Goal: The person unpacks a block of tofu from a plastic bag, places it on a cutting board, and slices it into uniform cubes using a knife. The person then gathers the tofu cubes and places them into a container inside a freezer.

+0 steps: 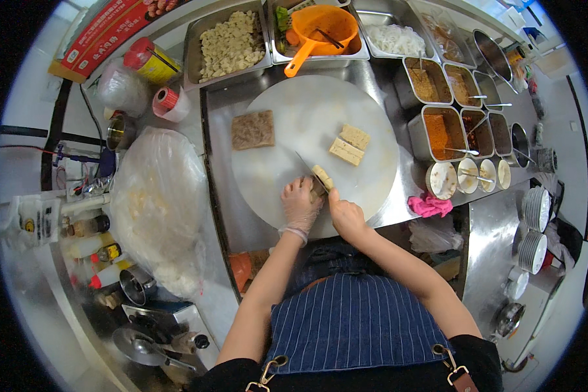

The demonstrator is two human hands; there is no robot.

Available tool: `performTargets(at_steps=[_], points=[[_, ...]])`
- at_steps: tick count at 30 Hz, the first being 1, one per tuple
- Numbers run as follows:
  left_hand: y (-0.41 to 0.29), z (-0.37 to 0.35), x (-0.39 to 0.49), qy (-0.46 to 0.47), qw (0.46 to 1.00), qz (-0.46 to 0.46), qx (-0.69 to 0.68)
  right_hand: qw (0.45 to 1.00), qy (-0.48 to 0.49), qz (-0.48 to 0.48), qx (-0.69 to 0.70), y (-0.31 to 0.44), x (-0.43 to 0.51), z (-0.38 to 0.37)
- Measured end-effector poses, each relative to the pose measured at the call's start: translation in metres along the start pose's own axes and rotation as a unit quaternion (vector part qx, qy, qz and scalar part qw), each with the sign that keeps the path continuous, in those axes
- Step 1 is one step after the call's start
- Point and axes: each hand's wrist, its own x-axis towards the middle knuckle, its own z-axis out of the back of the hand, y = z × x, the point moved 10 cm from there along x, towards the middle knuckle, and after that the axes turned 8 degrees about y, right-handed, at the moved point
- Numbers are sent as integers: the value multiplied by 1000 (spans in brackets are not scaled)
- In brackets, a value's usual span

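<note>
My left hand [300, 203], in a clear plastic glove, presses on a block of tofu [317, 190] on the round white cutting board [294, 103]. My bare right hand [349, 215] grips a knife [307, 164], whose blade lies between the block and a cut piece of tofu [323, 177]. Farther up the board to the right are more cut tofu pieces [350, 144]. A brown, square tofu-like slab [253, 130] lies at the board's upper left. My left fingers partly hide the block under them.
Beyond the board stand a metal tray of cubed food [266, 61] and an orange strainer [301, 24]. Metal seasoning containers [424, 132], small bowls [442, 180] and a pink cloth [430, 206] are at right. A large plastic bag [159, 210] stands at left.
</note>
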Motion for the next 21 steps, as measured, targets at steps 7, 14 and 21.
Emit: performTargets(at_steps=[7,14,21], points=[[1,9,-7,-35,996,-20,-76,999,-6,23,38,-18,-5,16],[20,21,-16,-51,972,-33,-229,997,30,16,74,4,-45,46],[16,11,-7,-16,974,-78,-214,996,60,13,61,6,-50,40]])
